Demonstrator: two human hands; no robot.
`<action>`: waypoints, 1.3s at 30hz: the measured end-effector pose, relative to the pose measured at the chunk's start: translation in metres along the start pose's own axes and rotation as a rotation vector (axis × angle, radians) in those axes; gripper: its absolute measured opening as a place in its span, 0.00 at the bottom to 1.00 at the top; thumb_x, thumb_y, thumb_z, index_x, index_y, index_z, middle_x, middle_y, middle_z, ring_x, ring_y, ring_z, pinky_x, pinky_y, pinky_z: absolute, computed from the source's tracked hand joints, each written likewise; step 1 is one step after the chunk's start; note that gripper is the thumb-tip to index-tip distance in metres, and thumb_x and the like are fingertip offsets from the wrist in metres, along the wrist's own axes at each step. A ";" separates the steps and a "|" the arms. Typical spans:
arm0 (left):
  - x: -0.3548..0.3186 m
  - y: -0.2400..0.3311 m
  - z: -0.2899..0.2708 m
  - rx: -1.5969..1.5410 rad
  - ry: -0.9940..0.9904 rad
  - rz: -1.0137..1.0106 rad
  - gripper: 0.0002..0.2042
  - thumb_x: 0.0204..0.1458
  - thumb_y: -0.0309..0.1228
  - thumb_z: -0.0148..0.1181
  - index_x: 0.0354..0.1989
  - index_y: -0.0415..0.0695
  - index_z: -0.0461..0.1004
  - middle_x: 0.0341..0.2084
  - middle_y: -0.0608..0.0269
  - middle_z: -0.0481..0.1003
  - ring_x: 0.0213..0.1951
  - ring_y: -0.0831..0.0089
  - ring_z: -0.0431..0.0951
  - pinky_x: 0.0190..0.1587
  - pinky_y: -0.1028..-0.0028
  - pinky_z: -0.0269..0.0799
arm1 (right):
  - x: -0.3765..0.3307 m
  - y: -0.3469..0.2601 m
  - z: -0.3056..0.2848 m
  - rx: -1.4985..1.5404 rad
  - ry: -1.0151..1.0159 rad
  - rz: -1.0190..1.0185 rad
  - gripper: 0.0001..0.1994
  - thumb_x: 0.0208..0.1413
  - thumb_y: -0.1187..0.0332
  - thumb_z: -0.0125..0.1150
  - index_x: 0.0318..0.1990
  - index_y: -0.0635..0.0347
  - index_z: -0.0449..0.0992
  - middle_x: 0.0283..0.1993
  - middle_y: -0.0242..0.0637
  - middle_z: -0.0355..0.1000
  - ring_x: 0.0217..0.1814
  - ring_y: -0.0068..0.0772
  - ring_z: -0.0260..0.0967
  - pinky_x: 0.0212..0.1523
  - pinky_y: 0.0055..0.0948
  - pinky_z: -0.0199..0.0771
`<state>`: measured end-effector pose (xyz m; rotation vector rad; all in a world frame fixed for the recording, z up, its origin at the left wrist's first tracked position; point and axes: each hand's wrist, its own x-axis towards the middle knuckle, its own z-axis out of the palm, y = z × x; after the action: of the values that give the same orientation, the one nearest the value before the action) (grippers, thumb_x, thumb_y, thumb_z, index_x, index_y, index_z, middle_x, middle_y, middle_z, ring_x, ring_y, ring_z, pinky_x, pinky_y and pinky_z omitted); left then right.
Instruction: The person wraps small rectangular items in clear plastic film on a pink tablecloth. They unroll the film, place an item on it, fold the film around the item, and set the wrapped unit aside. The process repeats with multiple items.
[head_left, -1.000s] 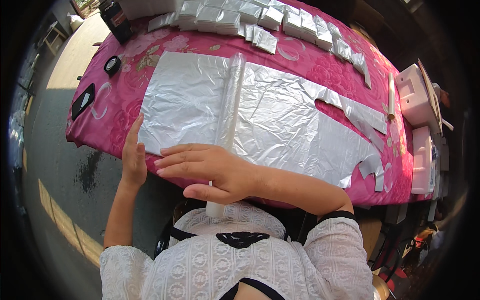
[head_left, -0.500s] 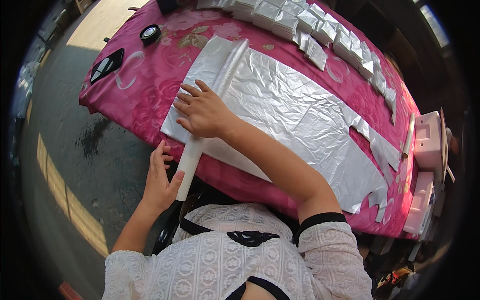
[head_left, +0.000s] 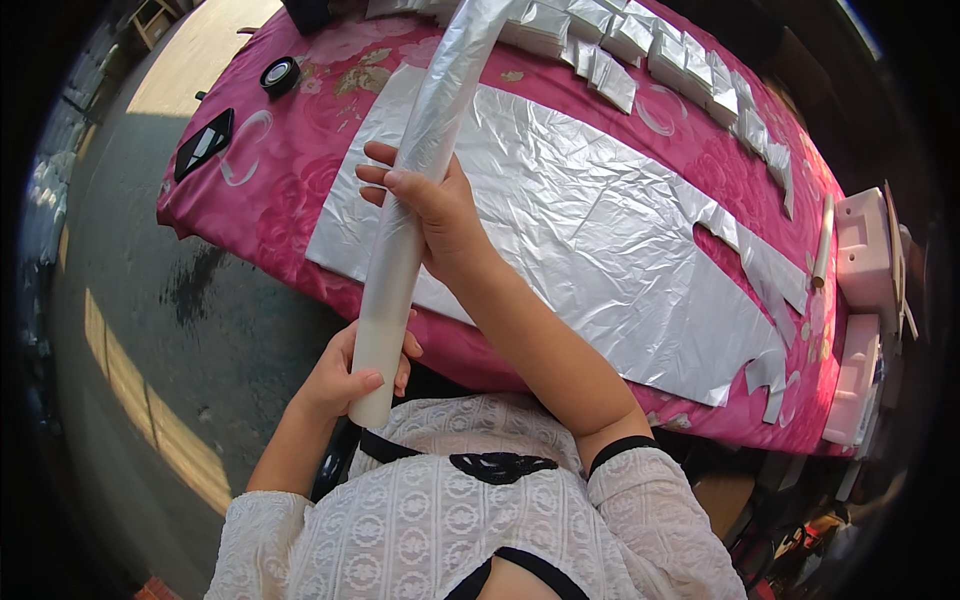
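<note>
One surface (head_left: 300, 215) is seen, draped in a pink flowered cloth and running from the upper left to the lower right of the view. One large sheet of silver foil (head_left: 590, 215) is spread flat across most of it, wrinkled, with a ragged cut edge and narrow strips hanging off at its right end. One long roll of silver foil (head_left: 415, 190) is held up above the near edge of the surface, slanting from just in front of the person's chest to the top of the picture, its bare pale core showing at the lower end. Two white moulded boxes (head_left: 862, 240) are stood at the right end of the surface, one above the other. A row of small folded foil packets (head_left: 640, 40) is laid along the far edge; the exact count cannot be told, but well over ten are visible. The right hand (head_left: 432, 205) is wrapped around the middle of the roll, fingers curled over it. The left hand (head_left: 350, 375) is closed around the roll's lower end, thumb across the core. One thin pale tube (head_left: 822, 240) is laid beside the boxes. One black flat object (head_left: 205, 143) and one black tape ring (head_left: 279, 75) are set near the left corner.
</note>
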<state>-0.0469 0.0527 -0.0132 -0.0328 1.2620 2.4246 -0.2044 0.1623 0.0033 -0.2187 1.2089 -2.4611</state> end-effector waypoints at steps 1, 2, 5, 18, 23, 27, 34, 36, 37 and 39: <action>0.007 0.005 0.009 -0.142 -0.144 -0.019 0.27 0.42 0.35 0.63 0.50 0.36 0.61 0.36 0.56 0.71 0.33 0.75 0.73 0.37 0.74 0.72 | -0.009 -0.025 -0.002 0.165 -0.109 0.077 0.41 0.41 0.67 0.60 0.61 0.67 0.43 0.43 0.45 0.64 0.39 0.33 0.69 0.42 0.34 0.72; 0.016 0.008 0.020 -0.180 -0.227 -0.045 0.27 0.43 0.36 0.62 0.49 0.36 0.61 0.36 0.56 0.72 0.31 0.76 0.74 0.35 0.74 0.72 | -0.016 -0.038 -0.003 0.156 -0.104 -0.002 0.36 0.42 0.66 0.61 0.58 0.65 0.48 0.36 0.40 0.66 0.35 0.27 0.69 0.39 0.31 0.73; 0.036 0.007 0.046 0.134 0.135 -0.087 0.25 0.43 0.34 0.62 0.48 0.36 0.62 0.34 0.58 0.72 0.28 0.76 0.73 0.33 0.75 0.71 | -0.025 -0.061 -0.017 -0.098 -0.024 -0.086 0.36 0.41 0.66 0.63 0.56 0.66 0.50 0.36 0.41 0.66 0.35 0.28 0.69 0.38 0.31 0.73; 0.056 -0.016 0.085 -0.033 -0.185 -0.297 0.22 0.39 0.32 0.64 0.43 0.37 0.65 0.23 0.66 0.68 0.23 0.79 0.70 0.26 0.77 0.69 | -0.091 -0.073 -0.061 0.163 -0.017 0.015 0.33 0.43 0.60 0.64 0.52 0.64 0.52 0.34 0.35 0.65 0.35 0.25 0.66 0.39 0.30 0.71; 0.065 -0.008 0.089 0.148 -0.126 -0.209 0.22 0.39 0.30 0.64 0.43 0.37 0.65 0.24 0.66 0.69 0.23 0.80 0.70 0.26 0.78 0.68 | -0.092 -0.083 -0.080 -0.157 0.016 -0.019 0.35 0.43 0.52 0.67 0.52 0.65 0.58 0.40 0.37 0.67 0.43 0.26 0.66 0.45 0.29 0.69; 0.069 0.002 0.095 0.243 -0.126 -0.159 0.21 0.40 0.28 0.64 0.43 0.36 0.65 0.24 0.66 0.69 0.25 0.80 0.71 0.28 0.78 0.68 | -0.094 -0.084 -0.100 0.039 -0.125 0.045 0.32 0.41 0.53 0.69 0.48 0.65 0.64 0.41 0.36 0.68 0.45 0.25 0.66 0.45 0.25 0.67; 0.065 -0.006 0.089 0.286 -0.117 -0.146 0.21 0.41 0.29 0.64 0.44 0.36 0.66 0.25 0.65 0.70 0.25 0.80 0.71 0.29 0.77 0.68 | -0.111 -0.082 -0.108 -0.019 -0.088 0.100 0.13 0.42 0.68 0.69 0.33 0.61 0.72 0.31 0.32 0.71 0.28 0.19 0.65 0.29 0.19 0.66; 0.065 -0.006 0.088 0.281 -0.118 -0.138 0.21 0.41 0.29 0.64 0.44 0.36 0.66 0.25 0.65 0.70 0.26 0.79 0.71 0.29 0.77 0.68 | -0.114 -0.083 -0.107 -0.097 -0.098 0.063 0.09 0.42 0.71 0.69 0.29 0.61 0.73 0.27 0.31 0.71 0.26 0.18 0.64 0.27 0.18 0.65; 0.065 -0.006 0.089 0.277 -0.118 -0.137 0.21 0.41 0.29 0.64 0.44 0.36 0.66 0.25 0.65 0.70 0.26 0.79 0.71 0.29 0.77 0.68 | -0.115 -0.085 -0.107 -0.086 -0.106 0.085 0.09 0.42 0.71 0.69 0.28 0.61 0.73 0.26 0.31 0.71 0.26 0.18 0.64 0.27 0.18 0.65; 0.064 -0.006 0.089 0.276 -0.116 -0.131 0.21 0.41 0.30 0.64 0.43 0.36 0.66 0.26 0.65 0.70 0.26 0.79 0.71 0.29 0.77 0.68 | -0.118 -0.088 -0.106 -0.066 -0.120 0.130 0.08 0.43 0.71 0.68 0.26 0.61 0.73 0.24 0.30 0.71 0.25 0.17 0.64 0.26 0.17 0.64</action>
<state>-0.0894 0.1482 0.0217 0.0985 1.4792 2.0934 -0.1530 0.3363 0.0106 -0.2925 1.2146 -2.2663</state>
